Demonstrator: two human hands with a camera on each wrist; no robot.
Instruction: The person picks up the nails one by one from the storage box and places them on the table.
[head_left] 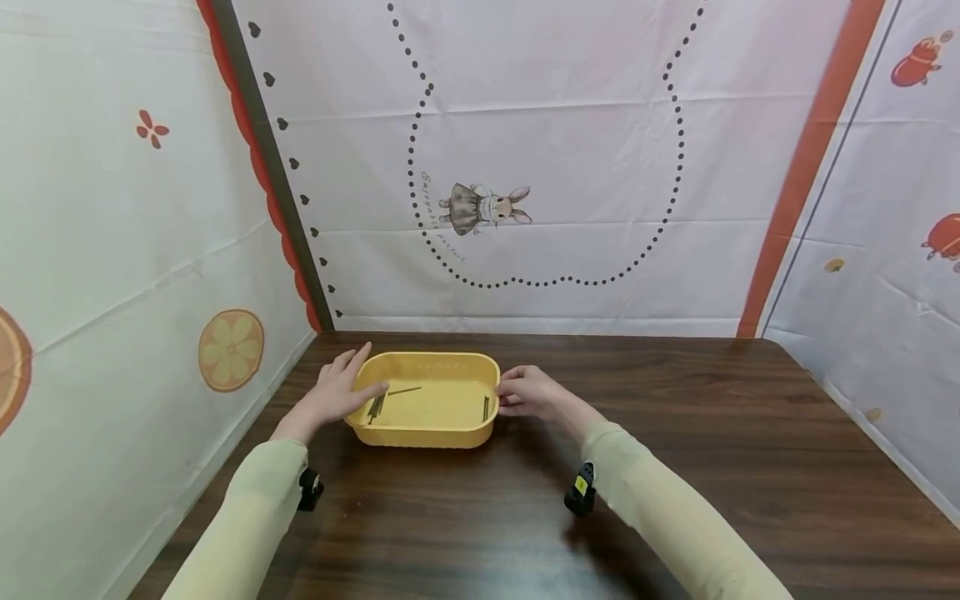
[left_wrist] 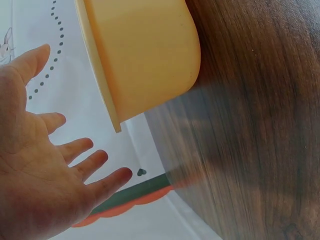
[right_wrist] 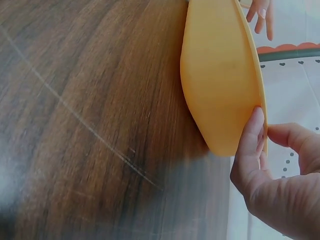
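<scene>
Now showing a tray (head_left: pixel 427 437) on the tabletop (head_left: pixel 660 417), toward its far left, with thin dark sticks (head_left: pixel 377 407) inside at both ends. Pinching the tray's right rim with the right grip (head_left: pixel 532 390). Spreading the left grip (head_left: pixel 336 392) at the tray's left end, with fingers extended. Backed by a printed cloth (head_left: pixel 555 158).

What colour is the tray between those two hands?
The tray is yellow, inside and out; the head view shows it best.
</scene>
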